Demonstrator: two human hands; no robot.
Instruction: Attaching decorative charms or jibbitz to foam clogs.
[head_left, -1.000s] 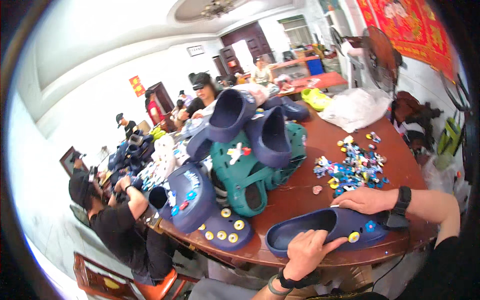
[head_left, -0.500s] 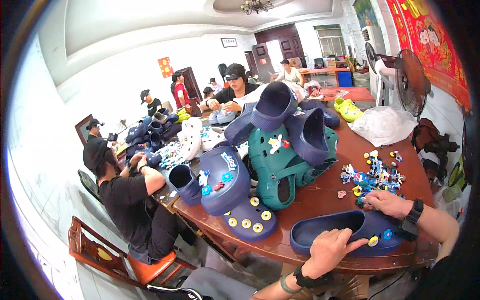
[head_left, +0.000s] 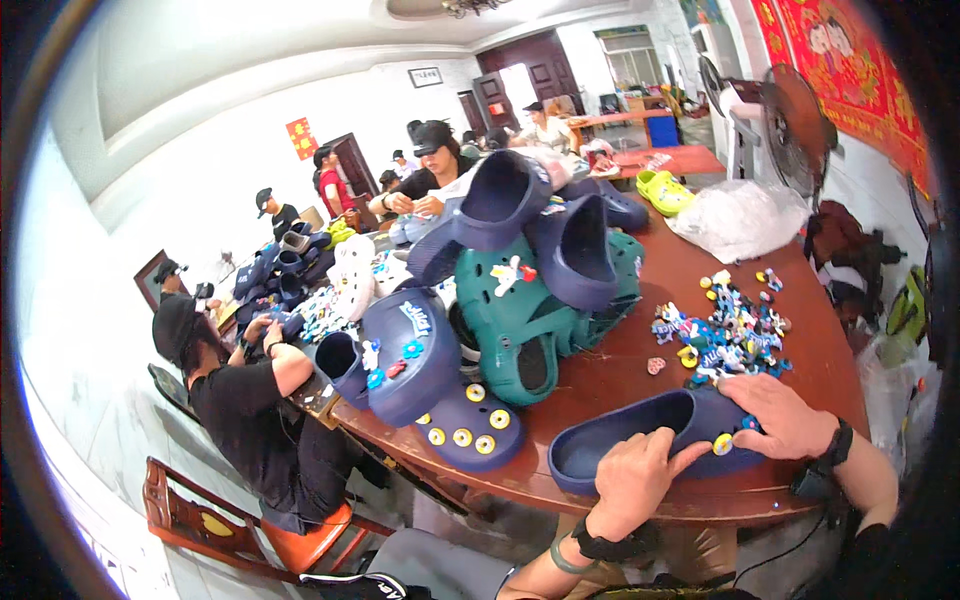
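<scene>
Gripping the near side of a navy clog (head_left: pixel 708 412) with the left hand (head_left: pixel 635 475), fingers curled in, thumb stretched right to just beside a yellow-and-white round charm (head_left: pixel 723 444). Spreading the right hand (head_left: pixel 780 415) over the toe of the same clog, fingers straight, thumb apart from them and near a blue flower charm (head_left: pixel 750 424); impossible to tell about anything beneath the palm. Below both hands, a brown tabletop (head_left: pixel 600 395). Just beyond the right hand, a loose heap of small colourful charms (head_left: pixel 725 330). Between heap and left hand, a pink heart-shaped charm (head_left: pixel 656 366). Beyond and left of the left hand, stacked clogs, including a green clog (head_left: pixel 515 325). Well past the right hand, a whitish plastic bag (head_left: pixel 740 225) near a yellow-green clog (head_left: pixel 663 192).
</scene>
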